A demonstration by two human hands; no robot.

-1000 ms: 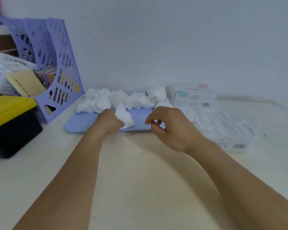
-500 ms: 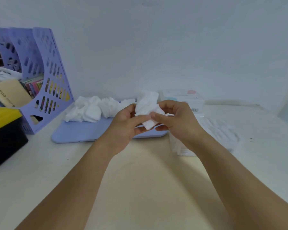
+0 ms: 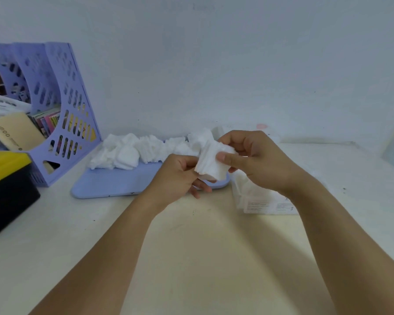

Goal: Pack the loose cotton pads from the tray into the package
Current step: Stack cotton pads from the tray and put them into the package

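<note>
A small stack of white cotton pads [image 3: 212, 162] is held between both hands above the front right corner of the blue tray [image 3: 114, 183]. My left hand [image 3: 178, 176] grips the stack from the left. From the right, my right hand [image 3: 253, 158] pinches it with the thumb on its front face. More loose cotton pads [image 3: 132, 152] lie heaped along the tray's far edge. The clear plastic package [image 3: 259, 198] lies on the table to the right of the tray, partly hidden under my right wrist.
A purple file rack [image 3: 62, 105] with papers stands at the back left. A black and yellow box [image 3: 7, 185] sits at the left edge. A white carton [image 3: 218, 130] is mostly hidden behind my hands. The wall runs close behind the tray.
My left hand lifted a bunch of pads off the tray and my right hand came in to take hold of it too. Since then the pads have been squared into a neater stack.
</note>
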